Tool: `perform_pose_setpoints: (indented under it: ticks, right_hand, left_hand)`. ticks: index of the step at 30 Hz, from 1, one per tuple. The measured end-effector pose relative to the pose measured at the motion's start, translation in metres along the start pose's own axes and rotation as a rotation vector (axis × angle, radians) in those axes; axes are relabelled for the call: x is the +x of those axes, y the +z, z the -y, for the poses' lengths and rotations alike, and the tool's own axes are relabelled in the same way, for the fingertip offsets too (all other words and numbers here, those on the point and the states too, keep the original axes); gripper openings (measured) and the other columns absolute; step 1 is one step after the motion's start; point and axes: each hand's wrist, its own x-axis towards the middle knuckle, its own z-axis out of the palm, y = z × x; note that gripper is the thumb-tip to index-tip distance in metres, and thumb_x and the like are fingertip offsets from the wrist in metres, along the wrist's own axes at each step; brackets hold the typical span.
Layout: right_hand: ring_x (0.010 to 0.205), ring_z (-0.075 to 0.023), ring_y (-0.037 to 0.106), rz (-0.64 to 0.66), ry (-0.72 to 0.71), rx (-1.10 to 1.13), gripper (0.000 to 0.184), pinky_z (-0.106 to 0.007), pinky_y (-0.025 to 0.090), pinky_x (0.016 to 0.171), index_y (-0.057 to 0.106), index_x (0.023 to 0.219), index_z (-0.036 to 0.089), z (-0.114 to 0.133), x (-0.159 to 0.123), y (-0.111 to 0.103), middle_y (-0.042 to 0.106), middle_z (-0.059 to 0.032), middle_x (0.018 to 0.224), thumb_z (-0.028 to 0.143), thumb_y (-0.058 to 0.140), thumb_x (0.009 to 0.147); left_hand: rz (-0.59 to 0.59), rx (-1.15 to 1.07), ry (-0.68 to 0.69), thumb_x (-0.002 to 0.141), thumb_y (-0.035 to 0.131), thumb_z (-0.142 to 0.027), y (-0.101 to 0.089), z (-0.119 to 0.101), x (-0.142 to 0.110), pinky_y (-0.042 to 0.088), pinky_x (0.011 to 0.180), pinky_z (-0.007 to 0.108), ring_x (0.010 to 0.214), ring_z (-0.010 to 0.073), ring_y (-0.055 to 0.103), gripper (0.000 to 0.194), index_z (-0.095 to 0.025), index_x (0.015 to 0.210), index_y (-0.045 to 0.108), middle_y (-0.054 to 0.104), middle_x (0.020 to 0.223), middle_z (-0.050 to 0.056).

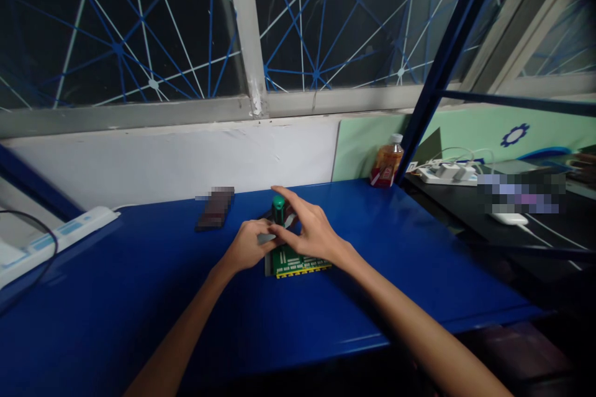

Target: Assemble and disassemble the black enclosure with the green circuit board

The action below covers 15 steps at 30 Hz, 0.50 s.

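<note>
In the head view, a flat green board [302, 265] with white markings and a yellow-and-black front edge lies on the blue table, partly covered by my hands. Behind my fingers stands an upright dark cylinder with a green top [278, 203], like a screwdriver handle; its lower end is hidden. My left hand [246, 247] is closed at the board's left side, with a small grey piece [265, 238] showing between thumb and fingers. My right hand [313, 226] arches over the board, thumb and forefinger apart beside the cylinder, its thumb close to my left fingers.
A dark flat object [216, 211], partly blurred out, lies left of the board. White power strips rest at the far left [69, 236] and right [449, 175]. A drink bottle [388, 161] stands by the blue frame post [431, 96]. A black table [442, 198] adjoins at right.
</note>
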Motion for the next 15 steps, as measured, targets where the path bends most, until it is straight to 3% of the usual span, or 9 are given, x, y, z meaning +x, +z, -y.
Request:
perform_pose_setpoints:
  ticks: [6, 10, 15]
  right_hand:
    - [0.093, -0.0213, 0.059, 0.009, -0.030, 0.007, 0.063, -0.038, 0.049, 0.080, 0.027, 0.145, 0.026, 0.0004, 0.0000, -0.0008, 0.051, -0.0066, 0.135, 0.029, 0.046, 0.085]
    - [0.085, -0.0199, 0.060, 0.013, -0.010, 0.004, 0.063, -0.036, 0.050, 0.075, 0.026, 0.146, 0.025, -0.0018, 0.0000, 0.0004, 0.056, -0.0068, 0.126, 0.030, 0.047, 0.086]
    - [0.088, -0.0211, 0.060, -0.008, -0.016, -0.014, 0.066, -0.038, 0.050, 0.078, 0.026, 0.146, 0.025, -0.0020, 0.0000, 0.0003, 0.057, -0.0074, 0.125, 0.034, 0.050, 0.085]
  left_hand:
    - [0.021, 0.023, 0.028, 0.082, 0.061, -0.027, -0.0018, -0.0054, -0.0002, 0.045, 0.071, 0.028, 0.076, 0.0164, 0.063, 0.017, -0.017, 0.073, 0.072, 0.070, 0.080, 0.003]
    - [-0.025, 0.075, 0.011, 0.080, 0.064, -0.030, -0.0017, -0.0029, -0.0005, 0.044, 0.070, 0.029, 0.073, 0.0169, 0.062, 0.016, -0.018, 0.074, 0.073, 0.070, 0.076, 0.003]
    - [-0.021, 0.069, 0.035, 0.082, 0.061, -0.029, -0.0026, -0.0052, -0.0001, 0.045, 0.070, 0.029, 0.072, 0.0170, 0.063, 0.019, -0.018, 0.070, 0.071, 0.070, 0.075, 0.003]
